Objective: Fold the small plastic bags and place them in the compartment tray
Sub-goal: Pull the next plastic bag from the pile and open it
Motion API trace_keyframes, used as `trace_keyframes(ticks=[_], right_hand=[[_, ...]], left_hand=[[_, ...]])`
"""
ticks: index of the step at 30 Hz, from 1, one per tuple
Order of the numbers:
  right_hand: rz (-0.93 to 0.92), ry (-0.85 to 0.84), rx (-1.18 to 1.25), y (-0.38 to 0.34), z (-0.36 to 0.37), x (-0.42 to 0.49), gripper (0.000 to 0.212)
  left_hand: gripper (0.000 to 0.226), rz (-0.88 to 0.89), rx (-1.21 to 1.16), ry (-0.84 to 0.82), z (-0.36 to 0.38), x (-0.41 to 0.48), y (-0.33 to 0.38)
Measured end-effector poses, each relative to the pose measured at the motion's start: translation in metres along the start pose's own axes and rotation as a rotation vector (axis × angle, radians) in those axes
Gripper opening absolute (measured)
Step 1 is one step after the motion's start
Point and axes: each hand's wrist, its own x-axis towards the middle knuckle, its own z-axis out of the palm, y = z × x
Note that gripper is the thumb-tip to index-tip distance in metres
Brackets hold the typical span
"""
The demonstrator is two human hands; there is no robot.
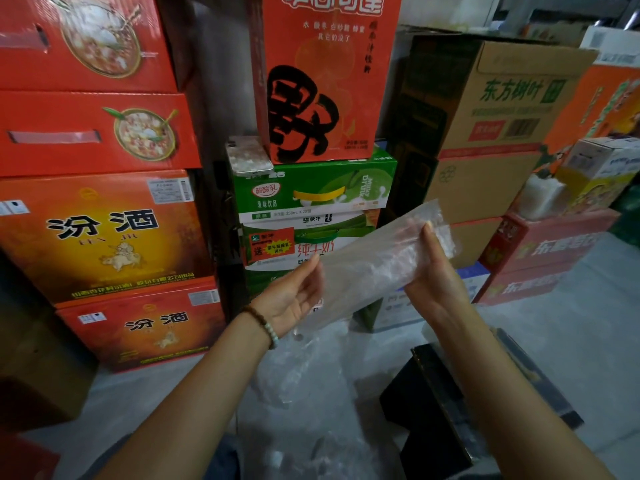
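1. Clear plastic bag (374, 258) held up in mid-scene, slanting from near left up to far right, stretched between the two hands in front of the stacked cartons.
2. Right hand (433, 271) pinching the bag's upper, far-right end, thumb pressed on the front face, fingers hidden behind the film. Left hand (294, 299) palm up at the lower, near-left end, fingers loosely curled under the film, thumb tip touching its edge.
3. Thin, glossy, see-through film, long and flat in shape, crinkled and whitish toward the far-right end; carton print showing through the middle.
4. Filling the far side, left to right: red cartons (86, 133) over orange cartons (104, 233), a tall red-orange carton (329, 81) on a green carton (311, 188), then a brown cardboard carton (502, 116).
5. Pale grey floor (571, 323) below and to the right.
6. Black tray (433, 403) on the floor at near right, straight-edged and dark, beneath the right forearm; compartments not discernible.
7. Heap of loose clear bags (304, 368) on the floor directly under the held bag, just left of the tray, rumpled and shiny.
8. Phone (249, 155) with a pale patterned back lying on the green carton's top, tucked against the red-orange carton.
9. Bead bracelet (265, 323) on the left wrist, dark beads beside pale ones.
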Motion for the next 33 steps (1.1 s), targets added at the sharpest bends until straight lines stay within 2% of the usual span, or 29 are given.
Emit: trace_keyframes(ticks=[4, 7, 9, 11, 15, 19, 23, 30, 33], right_hand=[[-0.075, 0.004, -0.035, -0.002, 0.000, 0.000, 0.066], [-0.043, 0.009, -0.079, 0.002, -0.001, 0.001, 0.050], [-0.005, -0.012, -0.118, 0.006, -0.001, 0.000, 0.034], [0.031, -0.019, -0.156, 0.010, 0.001, -0.002, 0.031], [0.073, -0.033, -0.184, 0.012, 0.003, -0.004, 0.038], [0.055, 0.035, -0.115, 0.008, -0.003, 0.000, 0.035], [0.038, 0.120, -0.041, -0.001, -0.009, 0.005, 0.052], [0.061, 0.157, -0.069, -0.005, -0.015, 0.005, 0.052], [0.112, 0.156, -0.101, 0.003, -0.010, 0.002, 0.051]], left_hand=[[0.008, 0.147, 0.162, 0.136, -0.010, 0.000, 0.007], [0.034, 0.340, 0.499, 0.217, -0.011, 0.001, 0.007], [0.054, 0.448, 0.755, 0.164, -0.009, -0.001, 0.004], [0.056, 0.465, 0.884, 0.056, -0.006, -0.004, 0.000], [0.041, 0.405, 0.921, -0.070, -0.009, -0.003, -0.004], [0.023, 0.360, 0.898, -0.088, -0.010, -0.002, -0.003], [0.013, 0.344, 0.787, -0.086, -0.007, -0.006, 0.001], [0.025, 0.111, 0.759, -0.184, -0.004, -0.012, 0.003], [0.026, 0.141, 0.896, -0.252, -0.004, -0.012, -0.004]])
